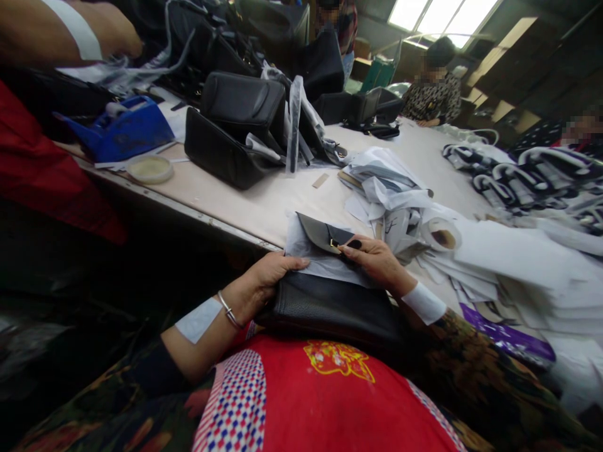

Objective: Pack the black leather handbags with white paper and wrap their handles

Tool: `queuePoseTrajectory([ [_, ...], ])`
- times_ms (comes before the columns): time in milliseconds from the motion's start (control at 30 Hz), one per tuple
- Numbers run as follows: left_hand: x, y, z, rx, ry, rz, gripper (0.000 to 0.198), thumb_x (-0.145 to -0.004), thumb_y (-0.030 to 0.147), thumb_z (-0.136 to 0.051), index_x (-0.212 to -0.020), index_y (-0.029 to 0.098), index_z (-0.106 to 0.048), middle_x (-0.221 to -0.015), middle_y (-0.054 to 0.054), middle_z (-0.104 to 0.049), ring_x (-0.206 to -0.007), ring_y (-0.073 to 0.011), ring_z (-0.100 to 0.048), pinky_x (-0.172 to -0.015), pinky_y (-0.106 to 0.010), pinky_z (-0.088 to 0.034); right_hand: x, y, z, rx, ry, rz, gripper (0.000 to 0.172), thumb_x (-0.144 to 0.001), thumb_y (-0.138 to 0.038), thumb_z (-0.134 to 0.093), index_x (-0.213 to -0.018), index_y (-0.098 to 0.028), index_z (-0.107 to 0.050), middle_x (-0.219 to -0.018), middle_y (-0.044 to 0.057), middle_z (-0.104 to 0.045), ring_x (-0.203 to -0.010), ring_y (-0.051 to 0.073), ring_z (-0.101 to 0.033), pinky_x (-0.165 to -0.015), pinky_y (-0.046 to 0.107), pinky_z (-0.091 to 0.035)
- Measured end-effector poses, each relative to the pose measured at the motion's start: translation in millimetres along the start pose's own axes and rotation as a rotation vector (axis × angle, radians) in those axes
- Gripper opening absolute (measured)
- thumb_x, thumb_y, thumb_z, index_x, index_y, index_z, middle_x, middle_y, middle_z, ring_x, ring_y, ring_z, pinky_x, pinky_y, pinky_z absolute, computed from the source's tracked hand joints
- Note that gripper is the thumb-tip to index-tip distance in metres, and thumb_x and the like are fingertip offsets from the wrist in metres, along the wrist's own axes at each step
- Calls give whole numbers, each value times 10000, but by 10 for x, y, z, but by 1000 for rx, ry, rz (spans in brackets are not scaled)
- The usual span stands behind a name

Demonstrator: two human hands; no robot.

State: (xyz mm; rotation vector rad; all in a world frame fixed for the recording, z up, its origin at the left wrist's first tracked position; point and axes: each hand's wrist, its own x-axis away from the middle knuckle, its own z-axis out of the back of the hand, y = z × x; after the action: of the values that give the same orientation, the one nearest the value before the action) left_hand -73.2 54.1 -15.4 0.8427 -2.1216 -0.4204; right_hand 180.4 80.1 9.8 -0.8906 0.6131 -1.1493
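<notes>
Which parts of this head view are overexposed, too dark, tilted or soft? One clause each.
Head view: the skylight is blown out to white; under the table the left side sinks into near black; the table edge runs tilted across the frame; the paper at far right looks soft; the bag, left hand and right hand are sharp.

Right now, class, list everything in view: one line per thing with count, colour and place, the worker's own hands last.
table: one, beige, ahead
handbag: one, black, on the lap
wrapping paper: one sheet, white, under the flap
other handbags: several, black, far left of table
tape dispenser: one, blue, table's left end
round lid: one, cream, beside the tape dispenser
paper roll: one, white, right of the handbag
paper sheets: pile, white, table's right side
other people: three, far side
left hand: one, grips the handbag's top edge
right hand: one, rests on the flap
</notes>
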Motion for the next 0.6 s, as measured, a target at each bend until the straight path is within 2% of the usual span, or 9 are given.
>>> queuePoseTrajectory([
  [200, -12, -14, 10, -1, -20, 6, 373, -633, 116, -822, -997, 74, -750, -849, -131, -794, -675, -239, -742, -735, -340, -601, 124, -51, -94, 104, 74, 54, 353, -936, -488, -608, -795, -193, -743, -832, 47, -635, -730, 172, -561, -654, 310, -410],
  [333, -21, -17, 0, 5, -29, -7, 427, -643, 99, -805, -1065, 82, -744, -866, -121, -797, -672, -239, -742, -771, -352, -598, 196, -91, -137, 119, 88, 66, 358, -947, -473, -595, -763, -195, -728, -842, 53, -639, -740, 172, -578, -663, 310, -429],
  [600, -36, -36, -31, 9, -22, -12, 429, -637, 116, -810, -1056, 60, -741, -880, -145, -793, -743, -266, -756, -788, -363, -604, 249, -66, -94, 141, 84, 97, 273, -954, -405, -595, -898, -208, -777, -895, 63, -680, -764, 177, -612, -670, 308, -466],
])
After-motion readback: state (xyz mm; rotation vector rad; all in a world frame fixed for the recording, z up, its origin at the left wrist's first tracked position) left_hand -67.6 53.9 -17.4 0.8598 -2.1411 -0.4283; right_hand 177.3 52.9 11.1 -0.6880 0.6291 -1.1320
